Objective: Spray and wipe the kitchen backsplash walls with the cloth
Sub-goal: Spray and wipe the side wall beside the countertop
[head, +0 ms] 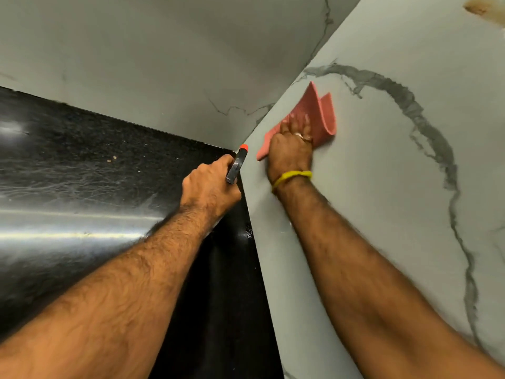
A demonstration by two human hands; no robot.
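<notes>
Both hands are out in front of us, reaching toward the inside corner where the two backsplash walls meet. Our left hand (209, 184) sits over the far right corner of the black tabletop (82, 165), fingers curled tight round the grey head of a spray bottle (237, 165); only the head shows past our knuckles, and its orange nozzle tip (243, 147) points up toward the corner seam. The bottle's body is hidden under our hand and arm. The tabletop itself is glossy and speckled, with streaks of light across its left half and a few pale crumbs near its back edge.

Behind the tabletop rises the left backsplash wall (164, 50), pale grey with thin dark veins close to the corner. Just right of the seam, our right hand (291, 151) presses the pink cloth (317, 116) flat against the right backsplash wall (382, 187), low down near the tabletop's right edge. Our fingers spread over the cloth's lower part, and we cannot tell whether they pinch any fold; the cloth's upper right edge curls away from the wall. A ring (299, 135) shows on one finger and a yellow band (291, 177) circles the wrist. A thick grey vein (426, 124) arcs across this wall to the right of the cloth, and a brownish stain (476, 6) sits near the upper right.
</notes>
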